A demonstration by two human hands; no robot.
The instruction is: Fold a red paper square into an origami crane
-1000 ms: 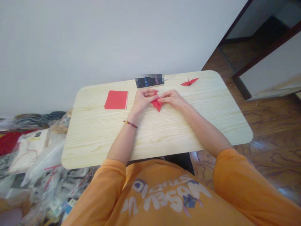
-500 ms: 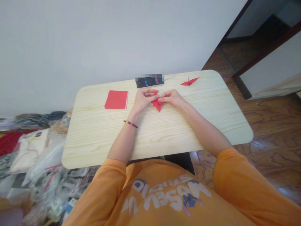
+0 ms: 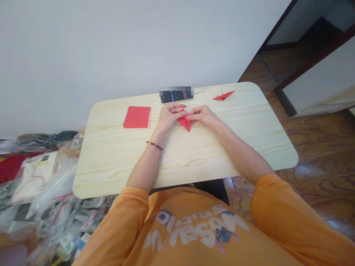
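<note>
Wooden tabletop [image 3: 235, 147], left hand [image 3: 169, 117], right hand [image 3: 202, 116] pinching red origami [image 3: 185, 123], well inside edges

Counter [image 3: 116, 162]: 1, center of frame. Hands: 2, 1 left hand [image 3: 169, 117] and 1 right hand [image 3: 201, 116]. Folded red paper [image 3: 185, 123]: 1 piece, between them. Paper crane [image 3: 223, 96]: 1, upper right of counter. Stack of red paper [image 3: 137, 117]: 1, left of hands; sheets too thin to count. Phone [image 3: 176, 96]: 1, top edge. Bracelet [image 3: 154, 145]: 1, left wrist.
</note>
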